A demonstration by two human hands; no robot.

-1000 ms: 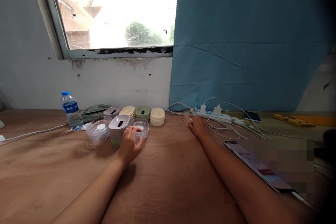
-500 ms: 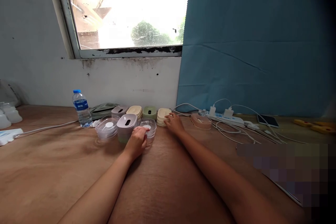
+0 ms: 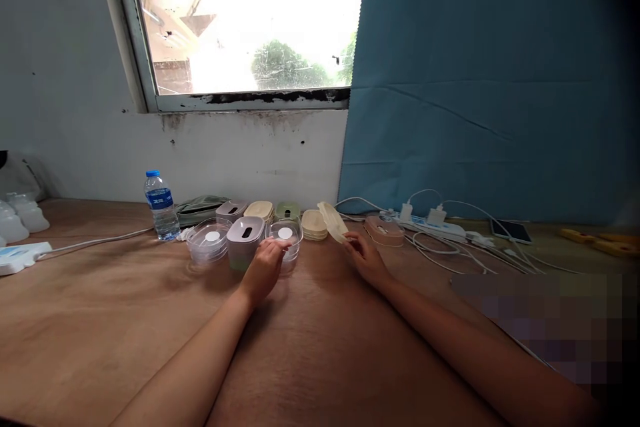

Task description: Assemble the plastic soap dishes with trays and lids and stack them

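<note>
My right hand [image 3: 367, 257] pinches a cream-coloured lid [image 3: 333, 221] by its lower edge and holds it tilted up off the table. Just left of that lid stands a stack of similar cream lids [image 3: 314, 223]. My left hand [image 3: 266, 267] is closed on the near rim of a clear plastic container [image 3: 291, 233] with a round white patch in it. This container looks tipped upward over other clear ones stacked below. Right beside my left hand is a lilac-lidded box [image 3: 245, 243] with a dark slot. Another clear stack [image 3: 207, 250] sits farther left.
Behind stand a second cream stack [image 3: 259, 211], a green-lidded box [image 3: 289, 209] and another lilac one [image 3: 231, 208]. A water bottle [image 3: 163, 210] is to the left. At right lie a pink lid [image 3: 385, 231], a power strip [image 3: 435, 227], loose cables and a phone [image 3: 511, 231].
My right hand has taken a cream lid off the stack and moved right with it. My left hand has raised the top clear container a little.
</note>
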